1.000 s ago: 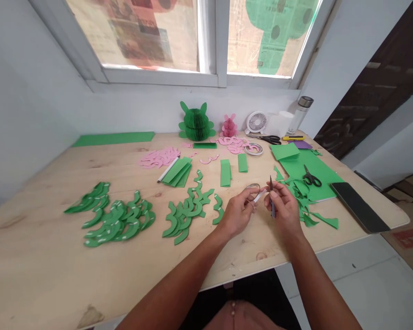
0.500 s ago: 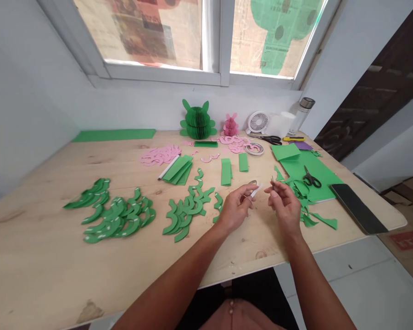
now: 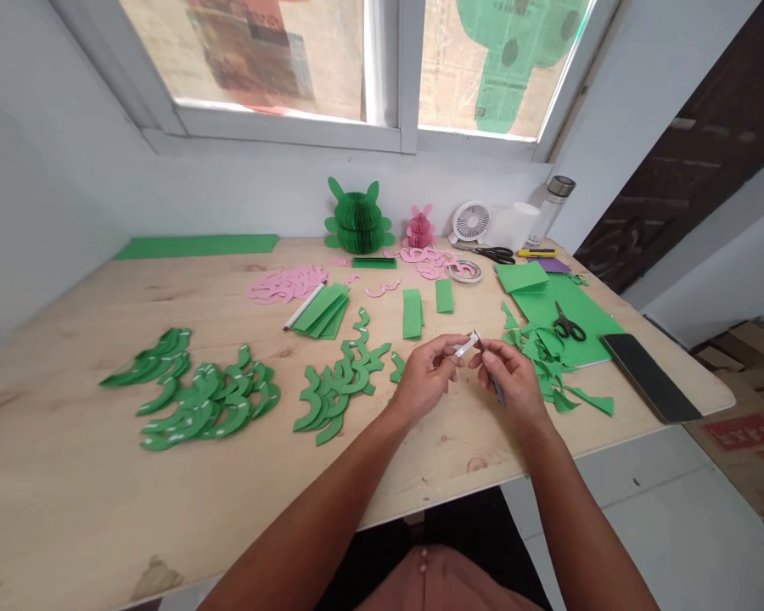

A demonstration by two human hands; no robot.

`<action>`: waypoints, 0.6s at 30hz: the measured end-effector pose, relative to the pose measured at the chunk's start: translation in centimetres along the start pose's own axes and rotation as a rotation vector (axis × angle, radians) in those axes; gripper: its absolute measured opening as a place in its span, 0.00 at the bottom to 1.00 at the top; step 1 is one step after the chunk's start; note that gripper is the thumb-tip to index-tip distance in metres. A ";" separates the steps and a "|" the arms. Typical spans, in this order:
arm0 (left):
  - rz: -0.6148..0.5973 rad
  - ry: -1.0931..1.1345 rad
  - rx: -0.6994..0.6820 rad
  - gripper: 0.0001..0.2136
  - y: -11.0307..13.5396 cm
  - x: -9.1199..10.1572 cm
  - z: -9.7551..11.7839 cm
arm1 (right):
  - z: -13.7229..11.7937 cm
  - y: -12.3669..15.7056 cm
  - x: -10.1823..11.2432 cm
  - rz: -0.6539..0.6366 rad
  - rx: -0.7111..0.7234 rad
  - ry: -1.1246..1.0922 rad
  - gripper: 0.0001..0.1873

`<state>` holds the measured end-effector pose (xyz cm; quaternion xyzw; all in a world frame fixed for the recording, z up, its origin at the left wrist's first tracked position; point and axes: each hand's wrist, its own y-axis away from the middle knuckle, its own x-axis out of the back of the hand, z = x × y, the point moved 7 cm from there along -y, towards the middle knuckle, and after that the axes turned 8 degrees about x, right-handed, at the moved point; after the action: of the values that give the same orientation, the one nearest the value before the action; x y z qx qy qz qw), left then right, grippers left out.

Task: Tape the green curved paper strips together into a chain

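Note:
My left hand pinches a short strip of white tape between thumb and fingertips. In my right hand is a small pair of snips, its dark pointed blades at the right end of the strip and its bluish-grey end showing below my fingers. Whether the blades cut into the tape is too small to tell. Left of my hands lies a pile of curved green paper pieces. Another green pile further left carries small white patches. To the right are green paper scraps.
Black scissors lie on a green sheet, with a phone at the right. Folded green papers, pink cutouts, a tape roll, a green paper figure, a fan and a bottle stand or lie further back.
My right hand has moved left to my left hand, bringing the snips' blades to the white tape strip. The whole view has shifted slightly.

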<state>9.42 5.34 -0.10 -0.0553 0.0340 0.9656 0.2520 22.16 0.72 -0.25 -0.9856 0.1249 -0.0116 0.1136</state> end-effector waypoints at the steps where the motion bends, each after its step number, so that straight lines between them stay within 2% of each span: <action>1: 0.000 -0.006 -0.003 0.18 0.0 0.0 0.0 | 0.0 0.0 0.0 -0.001 -0.004 -0.008 0.18; 18: 0.018 -0.088 0.012 0.19 0.0 0.3 0.1 | 0.3 0.0 -0.1 0.009 -0.001 -0.056 0.16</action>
<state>9.12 5.51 -0.09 -0.0109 0.0291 0.9691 0.2447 22.05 0.84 -0.53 -0.9850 0.1263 0.0165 0.1167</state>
